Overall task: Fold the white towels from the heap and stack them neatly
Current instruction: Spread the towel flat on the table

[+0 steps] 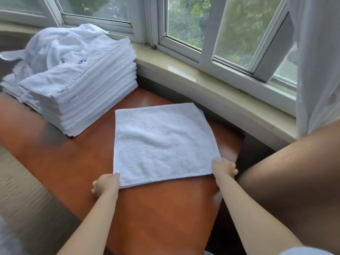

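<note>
Head view: white towel (161, 142) flat on table (165, 214), stretching toward 12 o'clock from both hands. Left hand (104, 184) pinching near corner at 7, right hand (225, 167) pinching near corner at 5; equally near. Folded stack (86, 100) at 10.

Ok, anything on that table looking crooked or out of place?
Mostly tidy. The towel the hands hold lies flat. The stack leans slightly, its top towel sits askew, and the unfolded heap spills against its far side.
</note>
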A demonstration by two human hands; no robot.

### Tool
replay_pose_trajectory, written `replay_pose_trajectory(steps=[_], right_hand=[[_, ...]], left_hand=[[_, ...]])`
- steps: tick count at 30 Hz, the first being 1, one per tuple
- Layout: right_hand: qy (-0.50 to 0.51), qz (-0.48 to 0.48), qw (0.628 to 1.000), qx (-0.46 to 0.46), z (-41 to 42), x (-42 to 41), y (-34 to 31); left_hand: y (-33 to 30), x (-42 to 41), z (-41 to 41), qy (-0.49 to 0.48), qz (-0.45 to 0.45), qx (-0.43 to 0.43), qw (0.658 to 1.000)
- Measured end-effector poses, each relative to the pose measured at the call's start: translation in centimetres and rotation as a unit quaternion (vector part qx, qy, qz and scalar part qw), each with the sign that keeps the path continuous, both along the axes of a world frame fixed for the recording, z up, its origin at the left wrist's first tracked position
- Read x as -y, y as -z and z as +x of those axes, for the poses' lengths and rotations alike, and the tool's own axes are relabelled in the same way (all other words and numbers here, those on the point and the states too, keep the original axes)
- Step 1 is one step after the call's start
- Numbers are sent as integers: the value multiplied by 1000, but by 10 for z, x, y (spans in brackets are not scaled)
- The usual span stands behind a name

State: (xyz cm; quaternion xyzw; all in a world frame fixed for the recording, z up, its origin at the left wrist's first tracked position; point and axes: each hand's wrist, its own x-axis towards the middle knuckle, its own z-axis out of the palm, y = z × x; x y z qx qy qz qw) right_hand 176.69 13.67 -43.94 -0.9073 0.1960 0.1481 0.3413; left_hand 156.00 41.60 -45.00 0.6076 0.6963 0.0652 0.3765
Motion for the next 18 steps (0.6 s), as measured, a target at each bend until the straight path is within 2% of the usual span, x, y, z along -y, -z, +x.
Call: replay_pose_trajectory(steps=[4,8,10,12,15,18], right_hand=[[2,109,994,-31,2,4,-3],[60,159,982,-76,-2,9,-4],[87,175,978,-76,-6,9,-8],[125,205,970,-46,-8,6,-20],[173,305,936,17,-7,-8,-54],[176,399,898,52,-7,-27,-105]], left_hand=[[-4,-3,0,12,-72,119,990],[-15,-6,-5,16,-131,105,986],[-20,-7,-10,-11,-191,136,972],[-32,-9,-12,-82,-249,237,935],[-67,-10,-4,-194,-254,391,863],[-122,-3,14,-183,-239,508,807]])
